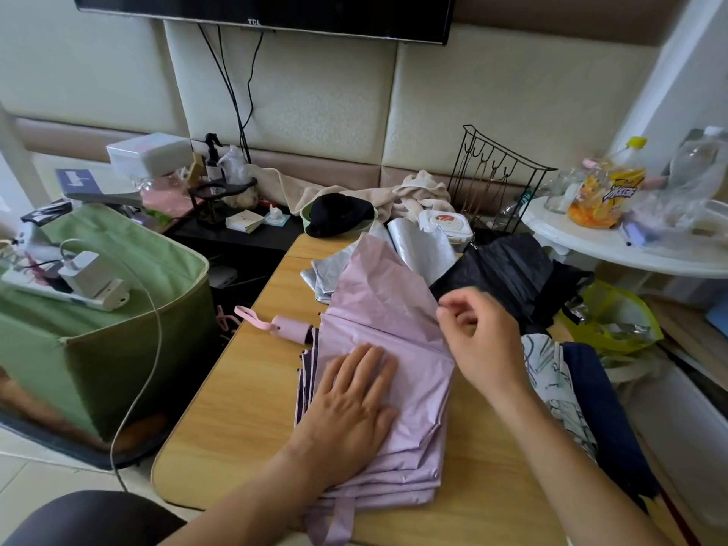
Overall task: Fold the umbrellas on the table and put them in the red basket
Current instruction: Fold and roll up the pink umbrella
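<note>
Pink umbrella (388, 333) lies collapsed across the middle of the wooden table (236, 407), canopy spread in flat, layered pleats with dark-edged folds stacked along its left side, its pink handle (293, 329) and wrist strap pointing left. Left hand (352, 403) lies flat on the fabric, fingers straight and together, pressing the pleats down. Right hand (482, 333) is over the umbrella's right edge, fingers loosely curled with thumb and forefinger close together at the fabric's edge; whether they pinch the cloth I cannot tell. Behind the pink canopy, a silver umbrella (417, 250) lies crumpled, and a black umbrella (508, 277) sits just to its right. Under the right forearm lie a white patterned umbrella (551, 388) and a navy one (602, 411). Past the table's right edge, a yellow bag (614, 317). To the left stands a green fabric box (118, 348) with a power strip (75, 285) on top. Padded cream wall panels behind, a television (264, 13) mounted above, and a white round table (630, 246) holding a yellow-capped bottle (608, 187) at right.
</note>
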